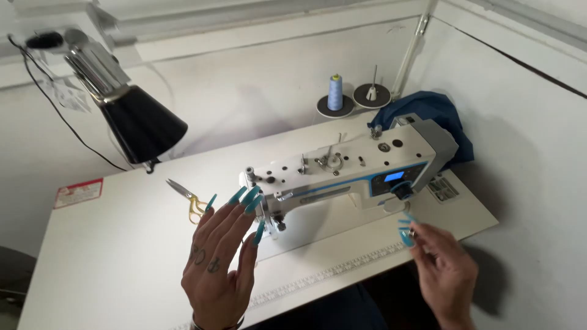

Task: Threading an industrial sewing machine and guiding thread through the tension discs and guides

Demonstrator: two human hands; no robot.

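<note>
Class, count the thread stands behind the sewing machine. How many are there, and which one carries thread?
2. The left stand carries a pale blue thread cone; the right stand holds only a bare spindle. Both sit behind the sewing machine. The blue cloth could hide more.

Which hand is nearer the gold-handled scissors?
Left. The left hand is raised just right of the scissors, fingertips close beside them; the right hand is far across the table.

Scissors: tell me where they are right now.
In the head view, the gold-handled scissors lie on the white table, left of the sewing machine and below the black lamp, just beyond the raised left hand's fingertips.
</note>
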